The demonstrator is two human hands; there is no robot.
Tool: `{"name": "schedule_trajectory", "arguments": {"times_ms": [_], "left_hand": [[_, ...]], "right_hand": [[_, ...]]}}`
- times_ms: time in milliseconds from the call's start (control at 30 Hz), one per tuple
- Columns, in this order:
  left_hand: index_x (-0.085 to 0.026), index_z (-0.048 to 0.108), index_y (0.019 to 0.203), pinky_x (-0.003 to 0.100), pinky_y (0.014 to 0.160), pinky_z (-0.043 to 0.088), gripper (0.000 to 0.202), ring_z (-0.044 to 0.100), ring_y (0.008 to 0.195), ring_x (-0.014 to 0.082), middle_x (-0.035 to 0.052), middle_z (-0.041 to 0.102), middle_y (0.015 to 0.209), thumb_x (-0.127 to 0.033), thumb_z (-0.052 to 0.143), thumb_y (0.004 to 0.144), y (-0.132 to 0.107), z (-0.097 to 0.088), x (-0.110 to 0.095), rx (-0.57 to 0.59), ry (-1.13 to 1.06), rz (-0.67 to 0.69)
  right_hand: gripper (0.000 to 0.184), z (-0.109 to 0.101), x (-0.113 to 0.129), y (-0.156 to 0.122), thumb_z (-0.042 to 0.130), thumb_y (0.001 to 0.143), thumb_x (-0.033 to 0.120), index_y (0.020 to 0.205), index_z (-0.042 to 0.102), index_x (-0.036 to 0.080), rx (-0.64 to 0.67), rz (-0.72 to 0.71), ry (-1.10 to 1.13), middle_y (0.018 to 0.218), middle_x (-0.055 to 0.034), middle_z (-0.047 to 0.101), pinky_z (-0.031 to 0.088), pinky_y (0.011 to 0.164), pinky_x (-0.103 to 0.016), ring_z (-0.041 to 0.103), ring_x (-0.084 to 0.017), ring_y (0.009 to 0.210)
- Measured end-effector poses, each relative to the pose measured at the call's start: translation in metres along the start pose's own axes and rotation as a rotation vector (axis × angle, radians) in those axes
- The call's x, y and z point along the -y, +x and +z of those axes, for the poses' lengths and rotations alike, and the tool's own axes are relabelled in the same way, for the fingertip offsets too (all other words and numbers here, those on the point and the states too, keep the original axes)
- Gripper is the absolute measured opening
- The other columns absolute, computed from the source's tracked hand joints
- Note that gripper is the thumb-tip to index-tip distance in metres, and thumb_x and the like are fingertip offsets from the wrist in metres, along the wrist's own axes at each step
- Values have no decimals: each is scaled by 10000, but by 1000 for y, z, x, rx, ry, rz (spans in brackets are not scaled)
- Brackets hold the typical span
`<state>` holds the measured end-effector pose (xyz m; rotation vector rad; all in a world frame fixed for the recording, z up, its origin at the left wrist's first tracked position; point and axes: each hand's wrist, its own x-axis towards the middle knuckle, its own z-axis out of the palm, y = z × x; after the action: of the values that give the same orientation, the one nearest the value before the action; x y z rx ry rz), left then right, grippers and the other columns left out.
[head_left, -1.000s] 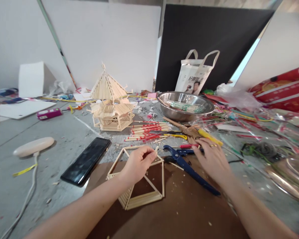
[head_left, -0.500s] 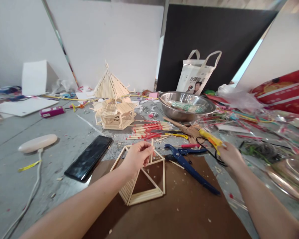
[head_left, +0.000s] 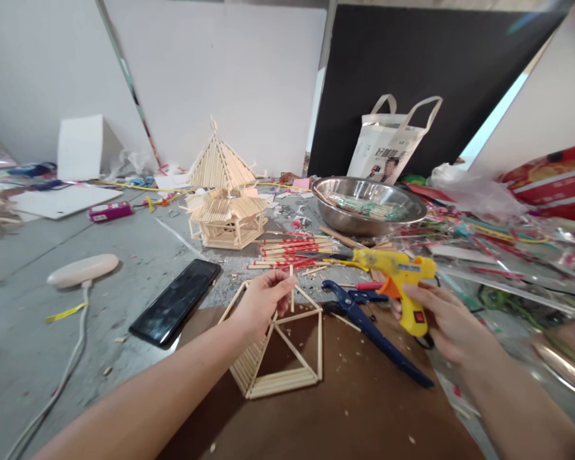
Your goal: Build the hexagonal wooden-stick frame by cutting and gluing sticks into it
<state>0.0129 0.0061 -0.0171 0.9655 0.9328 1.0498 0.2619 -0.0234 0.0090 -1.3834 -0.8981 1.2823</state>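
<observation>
My left hand (head_left: 266, 300) pinches a short wooden stick (head_left: 292, 291), which stands nearly upright between thumb and fingers. Beneath that hand lies a frame of wooden sticks (head_left: 294, 380), many-sided with spokes, its left part filled with sticks; my hand and wrist hide some of it. On the right, my right hand (head_left: 443, 319) is wrapped round the handle of a yellow hot glue gun (head_left: 393, 268), whose nozzle points left above the sticks. Blue-handled cutters (head_left: 374, 335) lie on the brown sheet (head_left: 364, 421) between my hands.
A pagoda model of sticks (head_left: 227, 220) stands behind the frame. Red-banded sticks (head_left: 292, 249) lie in a pile near a steel bowl (head_left: 368, 223). A phone (head_left: 175, 303) and a white corded device (head_left: 84, 269) are on the left. Plastic wrappers clutter the right.
My right hand has raised and turned the glue gun, bringing it left so its side now shows. My left hand holds the stick in nearly the same place. The view has shifted slightly.
</observation>
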Motion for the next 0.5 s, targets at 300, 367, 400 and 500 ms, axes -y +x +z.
{"name": "schedule_trajectory", "arguments": {"times_ms": [300,367,400,500], "left_hand": [[-136,460,627,151,384,301,194,430,402,30,-41,478,539,-285,580,655,4,-5,1,0,-128,-62],[-131,468,628,148,378,293,191,422,397,26,-41,476,537,-280,584,653,5,-6,1,-11,-151,-62],[-131,470,630,148,373,288,190,420,395,27,-41,475,535,-279,587,650,6,-6,2,-16,-163,-66],[-134,466,630,150,357,280,192,415,384,30,-42,476,527,-276,594,643,8,-7,4,-24,-192,-78]], "right_hand": [[210,23,-19,-15,579,635,294,796,567,161,285,-116,-117,559,13,540,299,377,-192,361,-41,377],[233,28,-20,-21,587,619,323,784,573,159,269,-96,-215,675,-23,589,298,364,-199,359,-39,378],[237,30,-21,-24,589,612,338,768,577,160,248,-85,-270,706,-34,600,305,362,-204,360,-40,377],[243,32,-29,-29,586,601,382,721,600,171,189,-72,-448,650,-33,604,364,397,-226,417,-71,402]]}}
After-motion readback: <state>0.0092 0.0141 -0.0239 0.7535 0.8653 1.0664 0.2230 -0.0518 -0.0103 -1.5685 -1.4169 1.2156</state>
